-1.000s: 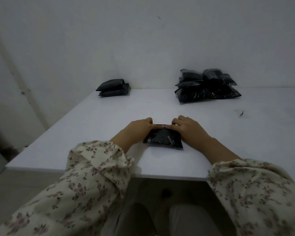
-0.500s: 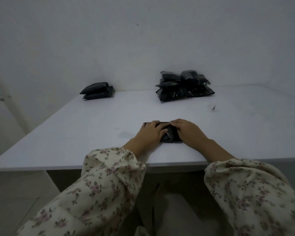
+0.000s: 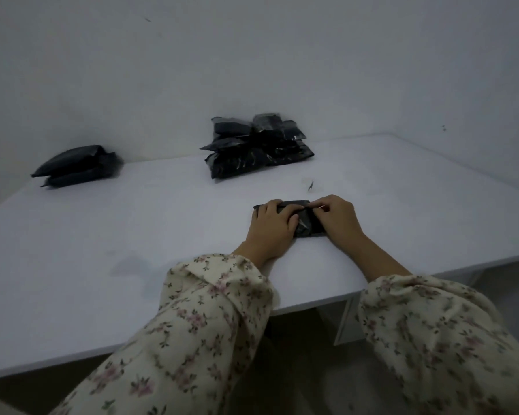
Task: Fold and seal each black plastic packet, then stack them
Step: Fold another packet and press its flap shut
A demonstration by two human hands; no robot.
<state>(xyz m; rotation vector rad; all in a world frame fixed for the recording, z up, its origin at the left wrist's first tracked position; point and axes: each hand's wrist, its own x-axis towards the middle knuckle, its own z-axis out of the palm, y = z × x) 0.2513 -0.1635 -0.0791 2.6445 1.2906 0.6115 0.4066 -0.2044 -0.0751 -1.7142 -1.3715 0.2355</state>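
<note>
One broad white table [image 3: 108,244] fills most of the view, set against a plain pale wall. Toward its far middle sits a loose heap of glossy black plastic packets [image 3: 256,146], several piled on one another. At the far left lie two dull black sealed packets [image 3: 75,166], one on top of the other. Both floral cream sleeves [image 3: 204,319] reach in from below. Near the front edge lies the black plastic packet being worked [image 3: 304,221], flat on the table under both hands. The left hand [image 3: 271,229] presses down on it with fingers laid flat. The right hand [image 3: 339,217] curls over its right end, thumb and forefinger apparently pinching the folded top edge, though the dim light blurs this. A tiny dark scrap [image 3: 311,185] lies just beyond.
</note>
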